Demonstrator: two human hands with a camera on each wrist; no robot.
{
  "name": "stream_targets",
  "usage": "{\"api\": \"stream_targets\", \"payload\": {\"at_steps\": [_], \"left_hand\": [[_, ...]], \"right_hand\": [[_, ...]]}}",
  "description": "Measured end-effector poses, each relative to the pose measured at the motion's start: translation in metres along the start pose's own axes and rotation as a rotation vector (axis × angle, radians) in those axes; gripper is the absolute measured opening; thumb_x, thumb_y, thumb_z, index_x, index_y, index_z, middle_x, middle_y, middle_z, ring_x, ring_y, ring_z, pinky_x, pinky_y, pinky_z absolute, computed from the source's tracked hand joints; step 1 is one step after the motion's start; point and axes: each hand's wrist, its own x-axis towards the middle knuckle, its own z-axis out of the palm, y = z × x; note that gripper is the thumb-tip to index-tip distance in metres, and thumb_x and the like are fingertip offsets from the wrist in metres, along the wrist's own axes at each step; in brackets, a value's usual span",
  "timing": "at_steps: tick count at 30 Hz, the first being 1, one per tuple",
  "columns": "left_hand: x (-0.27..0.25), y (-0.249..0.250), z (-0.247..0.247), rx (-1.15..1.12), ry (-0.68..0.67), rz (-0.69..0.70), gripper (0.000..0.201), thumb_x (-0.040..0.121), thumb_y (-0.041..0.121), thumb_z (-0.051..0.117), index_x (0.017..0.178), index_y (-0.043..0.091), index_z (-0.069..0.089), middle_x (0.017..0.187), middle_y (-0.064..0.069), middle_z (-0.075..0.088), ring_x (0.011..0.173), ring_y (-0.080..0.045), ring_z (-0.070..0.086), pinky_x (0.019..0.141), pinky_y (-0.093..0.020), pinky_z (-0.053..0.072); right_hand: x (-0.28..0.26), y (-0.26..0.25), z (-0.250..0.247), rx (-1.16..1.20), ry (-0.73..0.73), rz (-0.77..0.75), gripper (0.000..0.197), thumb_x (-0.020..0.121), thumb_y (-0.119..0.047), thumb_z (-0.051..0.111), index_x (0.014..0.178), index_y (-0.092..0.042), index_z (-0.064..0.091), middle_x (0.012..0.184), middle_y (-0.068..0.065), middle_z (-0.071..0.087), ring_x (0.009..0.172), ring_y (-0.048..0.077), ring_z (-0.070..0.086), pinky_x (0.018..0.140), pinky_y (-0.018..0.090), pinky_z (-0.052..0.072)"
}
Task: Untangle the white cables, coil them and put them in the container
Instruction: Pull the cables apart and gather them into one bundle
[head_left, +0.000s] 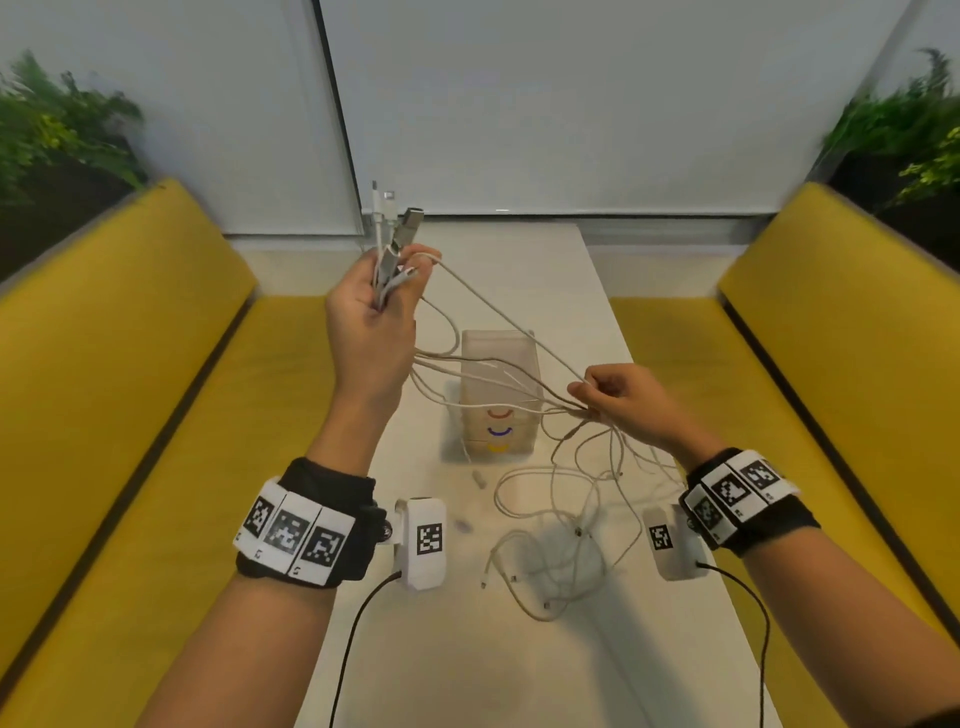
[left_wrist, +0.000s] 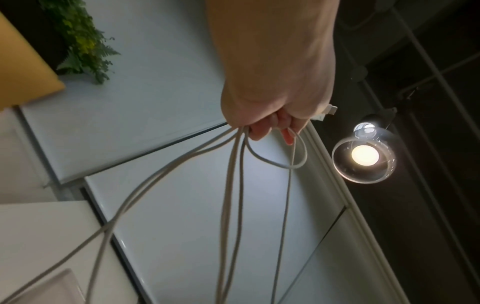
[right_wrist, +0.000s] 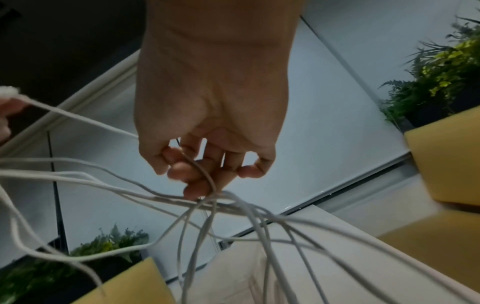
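Note:
My left hand (head_left: 382, 306) is raised over the table's left side and grips a bunch of white cable ends, whose plugs (head_left: 397, 223) stick up above the fist. In the left wrist view the cables (left_wrist: 233, 185) hang down from the curled fingers (left_wrist: 262, 131). Several strands stretch across to my right hand (head_left: 597, 397), which pinches them in a bundle (right_wrist: 207, 197) above the container's right edge. The clear plastic container (head_left: 496, 364) stands upright mid-table with coloured arcs on its front. Loose tangled cable (head_left: 561, 540) lies on the table below the right hand.
The narrow white table (head_left: 467, 649) runs between two yellow benches (head_left: 130, 389) (head_left: 831, 364). Small cable ends (head_left: 480, 478) lie in front of the container. Plants (head_left: 62, 130) sit behind both benches. A lit lamp (left_wrist: 363, 157) hangs overhead.

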Motion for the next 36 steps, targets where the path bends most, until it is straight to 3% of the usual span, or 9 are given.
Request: {"api": "stream_targets", "payload": {"at_steps": [4,7,10,14,21,25,30,34,36], "left_hand": [[0.003,-0.001,-0.008,0.11,-0.046,0.031,0.012,0.092,0.016,0.071,0.103,0.012,0.072,0.09,0.007,0.073,0.085,-0.01,0.069,0.078,-0.031,0.058],[0.003,-0.004,-0.018,0.247,-0.07,0.047,0.01,0.091,0.022,0.072,0.101,0.021,0.071,0.083,0.013,0.071,0.079,-0.003,0.062,0.074,-0.033,0.056],[0.004,-0.005,-0.022,0.261,-0.023,0.07,0.008,0.092,0.021,0.071,0.101,0.022,0.07,0.082,0.013,0.068,0.072,0.005,0.057,0.067,-0.025,0.052],[0.008,-0.007,-0.026,0.216,0.073,0.045,0.006,0.092,0.026,0.071,0.088,0.021,0.069,0.078,0.001,0.064,0.068,-0.008,0.051,0.061,-0.028,0.046],[0.006,-0.019,-0.018,0.165,0.093,-0.009,0.009,0.092,0.029,0.07,0.088,0.021,0.07,0.07,0.002,0.056,0.057,-0.009,0.04,0.051,-0.028,0.038],[0.009,-0.034,-0.019,0.441,-0.18,-0.164,0.029,0.085,0.024,0.077,0.112,0.019,0.066,0.088,0.006,0.068,0.073,-0.01,0.061,0.077,-0.035,0.056],[-0.014,-0.036,0.004,0.338,-0.197,-0.113,0.038,0.085,0.023,0.078,0.119,0.022,0.063,0.064,0.009,0.049,0.056,-0.01,0.04,0.056,-0.023,0.04],[-0.041,-0.042,0.035,0.385,-0.59,-0.051,0.025,0.086,0.021,0.075,0.111,0.02,0.07,0.085,0.0,0.072,0.072,-0.027,0.066,0.064,-0.035,0.057],[-0.049,-0.049,0.044,0.499,-0.773,-0.038,0.029,0.088,0.022,0.074,0.116,0.02,0.071,0.091,0.002,0.073,0.079,-0.017,0.067,0.065,-0.025,0.053]], "right_hand": [[-0.004,0.007,-0.002,-0.121,0.013,0.074,0.067,0.088,-0.065,0.054,0.062,-0.003,0.046,0.056,0.012,0.048,0.05,0.011,0.045,0.054,0.026,0.035],[-0.01,0.015,-0.009,-0.12,0.119,0.112,0.065,0.083,-0.071,0.055,0.058,-0.014,0.038,0.056,0.003,0.03,0.05,0.012,0.027,0.052,0.028,0.022],[-0.013,0.026,-0.015,-0.267,0.12,0.102,0.063,0.085,-0.066,0.057,0.054,-0.016,0.036,0.053,0.002,0.03,0.048,0.013,0.026,0.052,0.03,0.021],[-0.021,0.051,-0.018,-0.192,0.087,0.125,0.057,0.088,-0.055,0.06,0.055,-0.016,0.034,0.054,0.003,0.028,0.051,0.013,0.026,0.054,0.032,0.023],[-0.021,0.058,-0.013,-0.244,0.109,0.169,0.046,0.095,-0.047,0.055,0.066,-0.017,0.037,0.059,0.0,0.038,0.057,0.015,0.035,0.057,0.036,0.032],[-0.016,0.04,-0.014,0.002,-0.004,0.268,0.035,0.09,-0.053,0.037,0.073,-0.023,0.037,0.073,0.0,0.038,0.071,0.02,0.031,0.07,0.044,0.031],[-0.013,0.001,-0.015,0.223,-0.22,0.157,0.025,0.098,-0.028,0.034,0.077,-0.014,0.038,0.065,-0.006,0.034,0.059,0.009,0.028,0.057,0.029,0.025],[-0.014,-0.03,-0.004,0.249,-0.369,0.083,0.025,0.106,-0.012,0.036,0.09,-0.009,0.054,0.065,-0.005,0.04,0.056,0.006,0.034,0.053,0.023,0.03],[-0.016,-0.043,0.0,0.266,-0.4,0.068,0.027,0.104,-0.005,0.039,0.093,-0.015,0.061,0.068,0.0,0.043,0.058,0.008,0.036,0.054,0.023,0.033]]}}
